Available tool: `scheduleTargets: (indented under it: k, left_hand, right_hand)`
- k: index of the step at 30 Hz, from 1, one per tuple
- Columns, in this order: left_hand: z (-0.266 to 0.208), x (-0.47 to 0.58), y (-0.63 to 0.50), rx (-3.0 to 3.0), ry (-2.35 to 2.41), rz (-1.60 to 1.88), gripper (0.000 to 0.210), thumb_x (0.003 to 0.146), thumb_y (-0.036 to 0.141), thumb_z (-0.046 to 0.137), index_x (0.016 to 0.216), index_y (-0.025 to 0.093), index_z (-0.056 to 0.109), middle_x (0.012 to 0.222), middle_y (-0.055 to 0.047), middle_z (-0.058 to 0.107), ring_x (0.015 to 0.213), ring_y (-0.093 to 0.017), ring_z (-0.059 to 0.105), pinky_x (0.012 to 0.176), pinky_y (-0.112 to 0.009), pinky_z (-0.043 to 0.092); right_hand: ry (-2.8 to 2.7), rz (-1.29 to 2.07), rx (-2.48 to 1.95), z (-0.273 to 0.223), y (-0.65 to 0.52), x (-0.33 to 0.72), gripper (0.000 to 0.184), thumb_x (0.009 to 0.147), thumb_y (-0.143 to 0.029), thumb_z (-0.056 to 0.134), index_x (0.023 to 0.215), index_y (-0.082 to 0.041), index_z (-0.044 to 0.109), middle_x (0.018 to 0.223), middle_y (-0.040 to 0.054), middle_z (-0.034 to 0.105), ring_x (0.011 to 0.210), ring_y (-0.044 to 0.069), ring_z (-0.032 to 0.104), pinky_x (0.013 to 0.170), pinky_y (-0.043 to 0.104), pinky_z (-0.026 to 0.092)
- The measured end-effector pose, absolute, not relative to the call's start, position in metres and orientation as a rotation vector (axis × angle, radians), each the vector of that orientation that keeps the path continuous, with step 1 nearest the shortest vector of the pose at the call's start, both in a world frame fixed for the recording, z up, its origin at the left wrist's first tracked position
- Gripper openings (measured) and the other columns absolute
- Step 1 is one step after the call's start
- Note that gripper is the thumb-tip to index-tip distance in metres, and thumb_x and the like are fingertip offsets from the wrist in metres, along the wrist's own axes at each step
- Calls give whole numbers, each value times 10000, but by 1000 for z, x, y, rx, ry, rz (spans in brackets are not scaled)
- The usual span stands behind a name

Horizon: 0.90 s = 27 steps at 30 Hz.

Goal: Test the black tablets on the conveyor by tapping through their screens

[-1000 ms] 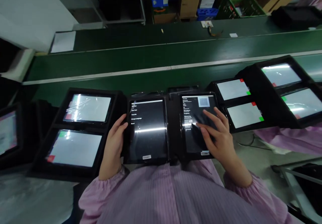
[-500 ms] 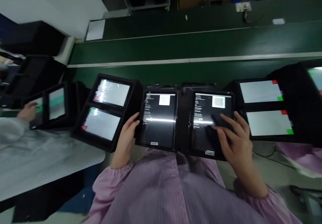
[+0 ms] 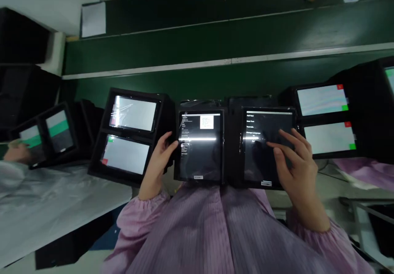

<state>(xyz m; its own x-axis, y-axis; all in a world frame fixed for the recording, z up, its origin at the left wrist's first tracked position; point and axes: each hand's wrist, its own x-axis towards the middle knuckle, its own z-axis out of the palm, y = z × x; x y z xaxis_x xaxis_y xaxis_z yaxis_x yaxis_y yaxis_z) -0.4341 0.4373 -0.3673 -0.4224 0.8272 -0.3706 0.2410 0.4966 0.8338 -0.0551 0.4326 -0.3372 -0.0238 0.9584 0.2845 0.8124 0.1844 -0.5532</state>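
Two tablets with dark screens sit side by side in front of me in black holders. My left hand (image 3: 156, 163) is at the left edge of the left tablet (image 3: 201, 159), its thumb and forefinger apart near the rim; its other fingers are partly hidden. That screen shows lines of white text and a square code. Over the right tablet (image 3: 257, 155) is my right hand (image 3: 295, 163), fingers spread, with a fingertip at or just above the glass. A short text menu shows on this right screen. Neither hand grasps a tablet visibly.
Left of me, a tilted black stand (image 3: 98, 155) carries two lit screens; another black stand (image 3: 353, 120) with two lit screens is on the right. A co-worker's hand (image 3: 18, 153) is at screens far left. Behind runs a green bench (image 3: 197, 85) with a pale strip (image 3: 215, 63).
The right tablet's screen has switched from text with a square code to a short menu. My view has tilted down and shifted slightly. Both hands keep nearly the same places.
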Motion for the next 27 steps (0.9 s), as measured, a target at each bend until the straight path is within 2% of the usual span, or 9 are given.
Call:
scheduleTargets:
  k: [3,8,11,15,22,27]
  left_hand:
    - [-364,-442,456,830,1906,974,435,737,450,802,1126,258,763,1339,-83,743,1370,-311,616,1233,-468,424]
    - [-369,-432,476,772,1852,958,498,737,463,802,1187,253,768,1405,-86,726,1396,-321,611,1253,-482,405]
    - [-371,-420,482,771,1870,990,472,739,439,798,1172,255,765,1412,-82,720,1397,-318,608,1246,-475,414]
    - [-369,-413,489,755,1911,1018,400,731,404,783,1101,254,759,1259,-61,769,1316,-307,649,1226,-470,430]
    - [-378,-408,505,780,2017,1017,396,708,456,769,1026,236,684,1077,-50,730,1131,-278,687,1094,-447,506]
    - [-377,-411,508,763,2029,1045,347,674,447,773,942,245,683,1105,-47,745,1188,-280,670,1135,-438,470]
  right_hand:
    - [-1891,248,-1706,-337,435,-61,308,1080,-341,506,1105,-278,806,1368,100,716,1423,364,577,1148,652,515]
    - [-2031,180,-1762,-347,445,-69,355,1076,-407,504,1348,-287,697,1643,113,458,1596,437,286,1236,741,342]
    - [-2036,201,-1779,-356,456,-67,366,1070,-402,508,1380,-297,671,1684,99,402,1605,445,245,1248,745,308]
    - [-2042,222,-1733,-367,465,-61,380,1067,-442,507,1361,-276,683,1672,116,426,1603,467,238,1234,763,308]
    - [-1886,172,-1659,-361,457,-45,386,1080,-422,487,1402,-295,658,1607,111,517,1571,420,358,1241,713,337]
    - [-1826,188,-1673,-360,453,-40,348,1085,-413,491,1309,-284,723,1551,109,582,1540,407,416,1234,706,359]
